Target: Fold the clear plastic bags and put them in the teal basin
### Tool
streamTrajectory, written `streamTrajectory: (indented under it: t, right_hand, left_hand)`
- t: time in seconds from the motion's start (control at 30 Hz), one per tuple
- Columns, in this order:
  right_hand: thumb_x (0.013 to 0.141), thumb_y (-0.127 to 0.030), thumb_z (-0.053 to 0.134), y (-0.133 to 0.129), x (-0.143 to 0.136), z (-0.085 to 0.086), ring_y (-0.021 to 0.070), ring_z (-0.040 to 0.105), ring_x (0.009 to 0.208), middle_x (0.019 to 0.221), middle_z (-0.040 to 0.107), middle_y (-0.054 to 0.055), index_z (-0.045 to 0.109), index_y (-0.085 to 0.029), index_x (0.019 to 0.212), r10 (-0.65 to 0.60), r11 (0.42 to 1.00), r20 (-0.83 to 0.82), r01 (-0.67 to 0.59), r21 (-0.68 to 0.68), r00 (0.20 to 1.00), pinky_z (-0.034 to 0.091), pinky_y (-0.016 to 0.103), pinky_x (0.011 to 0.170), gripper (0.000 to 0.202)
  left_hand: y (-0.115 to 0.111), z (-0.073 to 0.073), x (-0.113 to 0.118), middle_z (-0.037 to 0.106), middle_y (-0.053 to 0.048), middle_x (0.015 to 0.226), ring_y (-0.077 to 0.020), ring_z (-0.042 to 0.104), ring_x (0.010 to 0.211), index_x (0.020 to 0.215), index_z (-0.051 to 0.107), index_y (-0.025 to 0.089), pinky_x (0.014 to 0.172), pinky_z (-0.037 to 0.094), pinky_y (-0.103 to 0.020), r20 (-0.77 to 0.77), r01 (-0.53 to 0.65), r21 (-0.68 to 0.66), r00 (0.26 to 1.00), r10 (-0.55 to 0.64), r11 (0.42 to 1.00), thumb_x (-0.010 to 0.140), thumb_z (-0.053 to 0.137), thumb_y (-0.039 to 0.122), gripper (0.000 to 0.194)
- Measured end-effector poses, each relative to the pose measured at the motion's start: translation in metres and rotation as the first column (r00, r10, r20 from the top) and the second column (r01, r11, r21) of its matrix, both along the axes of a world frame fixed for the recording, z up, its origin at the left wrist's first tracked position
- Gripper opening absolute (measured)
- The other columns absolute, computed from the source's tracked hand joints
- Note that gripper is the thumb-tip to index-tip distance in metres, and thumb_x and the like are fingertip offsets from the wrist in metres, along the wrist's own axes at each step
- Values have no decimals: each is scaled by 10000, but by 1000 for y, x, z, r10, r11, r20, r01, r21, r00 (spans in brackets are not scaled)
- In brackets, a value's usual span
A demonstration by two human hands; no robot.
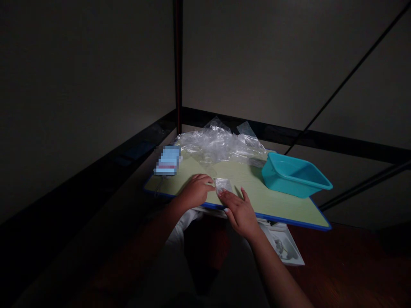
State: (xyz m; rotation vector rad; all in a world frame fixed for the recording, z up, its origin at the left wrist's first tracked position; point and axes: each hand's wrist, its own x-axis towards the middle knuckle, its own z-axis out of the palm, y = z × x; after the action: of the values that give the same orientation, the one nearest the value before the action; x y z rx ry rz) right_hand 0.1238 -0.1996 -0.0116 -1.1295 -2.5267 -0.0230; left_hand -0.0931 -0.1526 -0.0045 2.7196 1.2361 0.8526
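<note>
Fingers [228,197] of the right hand [242,215] lay stretched out over the near part of a small clear bag [224,184], flat on top rather than closed around it, with the little finger spread away to the right and the thumb out by the near edge of the bench [263,203]. I had the left hand [196,191] just beside the bag's left side, fingers bent and thumb pointing toward it; a narrow gap showed between thumb and forefinger, and I could not tell whether the thumb touched the plastic. The bag lay flat on the yellow-green top, near the blue front edge. Beyond both hands I saw a crumpled heap of clear plastic [220,141] along the far side. To the left lay a pale blue item [168,160], too pixelated for me to identify. A teal tub [282,184] stood upright on the right, well apart from the hands. Lower down I made out a white tray [297,252] with unclear contents, and a dark reddish floor [337,261].
</note>
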Motion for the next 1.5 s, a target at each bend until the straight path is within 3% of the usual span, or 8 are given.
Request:
streamTrajectory:
  t: [0.23, 0.4, 0.53, 0.7, 1.03, 1.13, 1.27, 1.5]
  right_hand:
    - [924, -283, 356, 1, 0, 0, 206, 428, 1267, 1353, 505, 66, 454, -242, 1334, -2, 1000, 6, 2, -8, 1000, 5, 520, 1110, 424]
    - [923, -281, 339, 1, 2, -1, 201, 405, 1284, 1374, 484, 58, 398, -242, 1371, 14, 1000, -19, -14, -19, 1000, 31, 528, 1112, 454]
    - [933, -280, 280, 8, 0, 2, 199, 316, 1339, 1453, 365, 79, 260, -212, 1440, -68, 997, -56, 66, -34, 996, 110, 537, 1102, 512]
    - [954, -375, 255, 25, -8, 9, 224, 219, 1380, 1508, 212, 86, 194, -215, 1461, -164, 982, 66, 169, -81, 984, 110, 589, 1082, 535]
    - [954, -460, 227, 35, -10, 5, 246, 195, 1383, 1493, 225, 134, 182, -169, 1464, -218, 966, 204, 240, -93, 955, 154, 575, 1077, 589]
    - [954, -469, 227, 34, -11, 7, 251, 174, 1388, 1504, 191, 128, 210, -205, 1459, -214, 964, 220, 242, -108, 952, 151, 587, 1070, 570]
    - [942, -520, 247, 32, -12, 11, 291, 166, 1384, 1512, 169, 132, 281, -296, 1434, -197, 967, 222, 226, -115, 955, 144, 618, 1049, 542]
    - [907, -588, 307, 33, -10, 10, 334, 121, 1386, 1528, 127, 95, 387, -399, 1363, -163, 972, 221, 196, -132, 962, 93, 668, 1020, 500]
  left_hand:
    - [-2, 3, 3, 510, 2, 1350, -172, 387, 1287, 1280, 509, 271, 1093, 227, -426, -62, 30, -48, 998, -32, 998, 760, 415, 39, 578]
    - [2, -4, 0, 551, 9, 1308, -175, 353, 1323, 1201, 578, 288, 1106, 146, -478, -141, 68, -93, 987, -81, 993, 777, 438, 71, 497]
    - [3, -7, 0, 553, 14, 1305, -167, 382, 1305, 1178, 594, 314, 1100, 174, -468, -157, 57, -100, 985, -72, 993, 792, 435, 62, 487]
    - [2, -6, 0, 533, -1, 1326, -166, 417, 1282, 1163, 602, 352, 1102, 188, -456, -197, 67, -72, 977, -80, 995, 790, 480, 67, 485]
    - [0, -5, -2, 514, -12, 1346, -215, 413, 1280, 1096, 648, 366, 1090, 221, -467, -224, 110, -43, 968, -117, 993, 786, 542, 110, 416]
    - [-1, -4, -3, 510, 10, 1350, -198, 410, 1282, 1105, 642, 368, 1092, 229, -449, -184, 117, -58, 975, -126, 991, 790, 515, 100, 432]
    - [-4, 1, -1, 524, -8, 1338, -159, 411, 1281, 1283, 508, 301, 1106, 220, -427, -71, 44, -69, 996, -49, 997, 808, 454, 87, 523]
    - [-4, 6, 8, 459, -84, 1390, -184, 355, 1324, 1363, 403, 222, 1103, 187, -471, -59, -91, -109, 995, 85, 990, 950, 339, 358, 439]
